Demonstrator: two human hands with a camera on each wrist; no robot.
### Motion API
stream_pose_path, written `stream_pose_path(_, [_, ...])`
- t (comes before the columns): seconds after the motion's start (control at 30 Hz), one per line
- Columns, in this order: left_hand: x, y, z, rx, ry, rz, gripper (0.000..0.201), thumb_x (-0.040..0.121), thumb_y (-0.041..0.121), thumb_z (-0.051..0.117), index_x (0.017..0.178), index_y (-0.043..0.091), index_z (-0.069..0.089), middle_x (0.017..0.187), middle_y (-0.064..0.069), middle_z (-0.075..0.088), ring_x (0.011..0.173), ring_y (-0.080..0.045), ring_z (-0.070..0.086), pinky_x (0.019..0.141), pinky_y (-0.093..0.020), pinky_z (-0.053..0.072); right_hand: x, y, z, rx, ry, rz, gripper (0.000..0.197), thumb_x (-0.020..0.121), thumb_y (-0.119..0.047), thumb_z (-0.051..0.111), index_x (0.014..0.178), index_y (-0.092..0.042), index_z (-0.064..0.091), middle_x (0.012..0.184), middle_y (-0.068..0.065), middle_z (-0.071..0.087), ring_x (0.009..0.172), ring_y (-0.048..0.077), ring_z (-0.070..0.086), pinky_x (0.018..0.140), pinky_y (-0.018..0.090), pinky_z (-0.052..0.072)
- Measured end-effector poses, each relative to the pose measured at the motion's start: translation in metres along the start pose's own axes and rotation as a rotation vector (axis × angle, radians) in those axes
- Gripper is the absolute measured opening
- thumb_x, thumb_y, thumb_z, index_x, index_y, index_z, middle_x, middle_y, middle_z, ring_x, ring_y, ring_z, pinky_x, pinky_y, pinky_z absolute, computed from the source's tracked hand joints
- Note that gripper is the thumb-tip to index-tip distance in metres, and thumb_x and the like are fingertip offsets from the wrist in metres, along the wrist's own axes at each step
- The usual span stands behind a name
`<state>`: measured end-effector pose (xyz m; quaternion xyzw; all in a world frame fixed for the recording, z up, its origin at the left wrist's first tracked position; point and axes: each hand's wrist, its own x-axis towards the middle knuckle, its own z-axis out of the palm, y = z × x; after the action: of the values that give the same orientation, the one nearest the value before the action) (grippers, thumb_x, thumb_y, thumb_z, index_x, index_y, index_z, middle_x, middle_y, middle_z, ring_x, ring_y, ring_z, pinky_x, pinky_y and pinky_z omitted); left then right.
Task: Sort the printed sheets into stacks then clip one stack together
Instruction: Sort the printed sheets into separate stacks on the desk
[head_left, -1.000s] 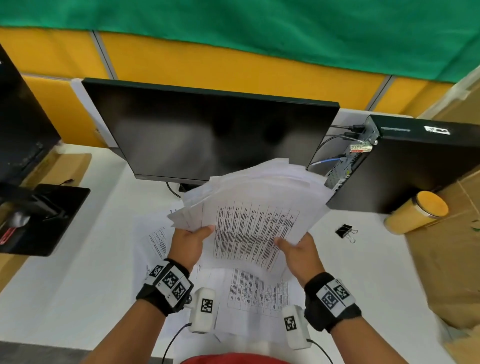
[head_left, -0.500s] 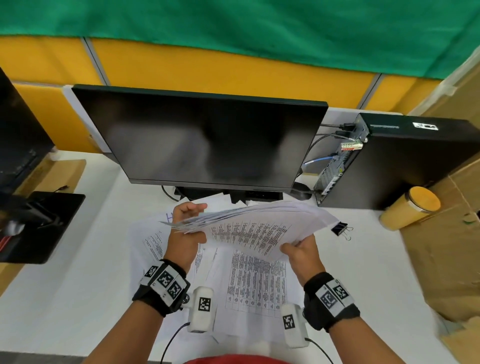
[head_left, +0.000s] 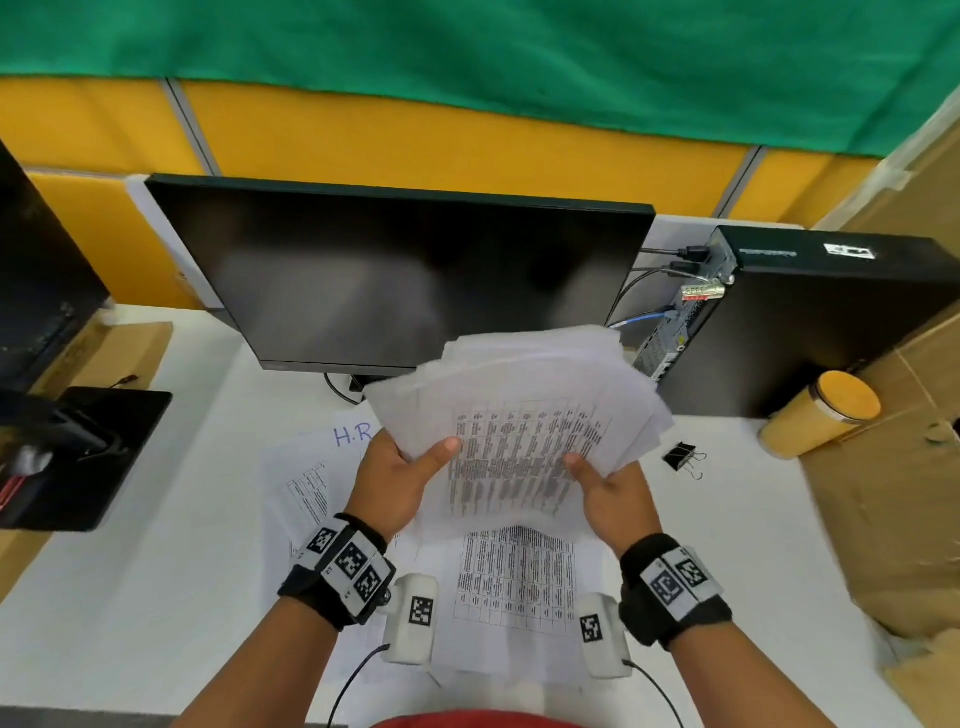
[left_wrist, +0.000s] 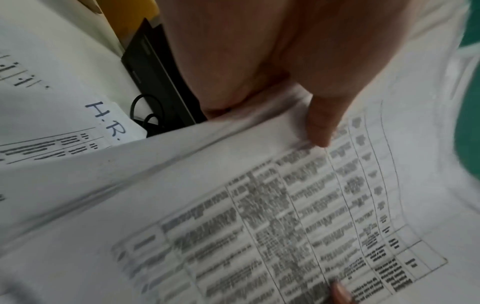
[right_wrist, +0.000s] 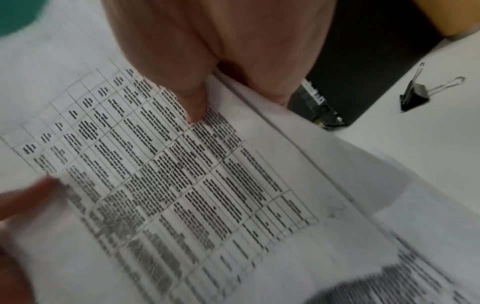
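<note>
Two hands, one bundle. Left hand (head_left: 397, 480): curled on the lower left edge of the fanned sheaf of printed sheets (head_left: 524, 415), thumb on the top page, remaining fingers hidden behind the paper. Right hand (head_left: 610, 491): gripping the lower right edge likewise, thumb on top. Sheaf: raised off the tabletop (head_left: 156, 597), centre of the frame, its upper edge overlapping the lower right corner of the monitor (head_left: 395, 275); top page carries a printed table, text blurred. Beneath the hands, flat on the tabletop: one printed sheet (head_left: 514, 582) at lower centre; further sheets (head_left: 304, 493) to its left, one handwritten "H.R". Binder clip (head_left: 681, 456): black, lying on the tabletop right of the sheaf, apart from it. Computer case (head_left: 810, 322): black, upper right. Yellow cylinder (head_left: 821, 413): lying right of the clip.
</note>
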<state>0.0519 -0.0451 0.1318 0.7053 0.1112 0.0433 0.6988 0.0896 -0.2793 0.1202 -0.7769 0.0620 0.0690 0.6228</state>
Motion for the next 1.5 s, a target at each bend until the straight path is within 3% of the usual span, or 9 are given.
stream_pose_path(0.17, [0.015,-0.026,-0.015,0.11,0.117,-0.062,0.013,0.088,0.004,0.063,0.098,0.013,0.062,0.093,-0.007,0.067,0.08,-0.02,0.061,0.074,-0.03,0.048,0.003,0.012,-0.046,-0.013,0.068,0.11,0.011,0.095,-0.018,0.061,0.098,-0.026,0.068,0.094,-0.014,0.071,0.088,0.005,0.066,0.079,0.028,0.05])
stream_pose_path(0.27, [0.011,-0.074,-0.028,0.356,0.086,-0.246,0.009,0.09,0.01,0.06,0.094,0.018,0.063,0.1,-0.005,0.068,0.09,-0.026,0.065,0.07,-0.024,0.043,-0.004,0.037,-0.082,-0.015,0.116,0.201,0.016,0.096,-0.013,0.057,0.097,-0.023,0.068,0.09,-0.007,0.072,0.084,0.013,0.067,0.069,0.028,0.05])
stream_pose_path(0.37, [-0.007,-0.119,-0.028,0.542,-0.034,-0.407,0.02,0.091,0.018,0.063,0.11,0.019,0.057,0.114,-0.004,0.063,0.109,-0.026,0.06,0.081,-0.024,0.043,-0.008,0.089,-0.11,-0.066,0.135,0.366,0.014,0.095,-0.01,0.056,0.102,-0.01,0.068,0.096,0.01,0.073,0.085,0.025,0.068,0.08,0.04,0.054])
stream_pose_path(0.53, [-0.023,-0.145,0.002,0.795,-0.131,-0.516,0.08,0.084,0.047,0.067,0.148,0.017,0.029,0.143,-0.008,0.046,0.128,-0.025,0.048,0.109,-0.035,0.037,-0.011,0.168,-0.123,-0.136,0.116,0.565,0.026,0.089,-0.013,0.064,0.114,-0.004,0.066,0.105,0.015,0.071,0.094,0.033,0.067,0.095,0.053,0.051])
stream_pose_path(0.7, [-0.023,-0.141,0.041,0.85,-0.124,-0.589,0.078,0.087,0.039,0.066,0.148,0.01,0.027,0.142,-0.013,0.049,0.125,-0.031,0.052,0.103,-0.035,0.044,-0.006,0.184,-0.117,-0.173,0.036,0.598,0.029,0.09,-0.015,0.065,0.117,-0.006,0.065,0.106,0.015,0.07,0.097,0.034,0.067,0.096,0.051,0.052])
stream_pose_path(0.97, [-0.035,-0.07,0.047,1.039,0.049,-0.277,0.039,0.092,0.02,0.052,0.131,0.023,0.049,0.107,-0.012,0.069,0.091,-0.032,0.066,0.079,-0.036,0.055,-0.007,0.183,-0.125,-0.193,-0.043,0.568,0.034,0.092,-0.017,0.064,0.124,-0.007,0.062,0.119,0.017,0.068,0.105,0.033,0.065,0.099,0.048,0.05])
stream_pose_path(1.2, [-0.05,0.037,0.021,0.699,0.273,0.054,0.009,0.088,0.012,0.065,0.092,0.016,0.058,0.078,0.004,0.063,0.067,-0.007,0.058,0.057,-0.018,0.041,-0.009,0.18,-0.131,-0.158,-0.088,0.573,0.031,0.092,-0.017,0.064,0.122,-0.009,0.06,0.105,0.011,0.066,0.096,0.029,0.064,0.094,0.04,0.051])
stream_pose_path(1.33, [-0.051,0.05,0.032,0.288,0.241,0.013,0.02,0.084,0.018,0.072,0.103,0.018,0.064,0.091,0.004,0.073,0.074,-0.003,0.07,0.057,-0.013,0.051,-0.008,0.183,-0.132,-0.124,-0.117,0.566,0.034,0.088,-0.017,0.067,0.121,-0.008,0.063,0.108,0.011,0.07,0.098,0.029,0.067,0.098,0.046,0.052])
stream_pose_path(1.5, [-0.05,0.001,0.069,0.245,0.091,-0.148,0.02,0.087,0.031,0.069,0.105,0.025,0.063,0.098,0.007,0.073,0.093,-0.007,0.07,0.07,-0.017,0.052,-0.009,0.187,-0.134,0.008,-0.13,0.528,0.049,0.07,-0.044,0.07,0.113,-0.02,0.065,0.11,0.005,0.073,0.099,0.027,0.07,0.098,0.049,0.051])
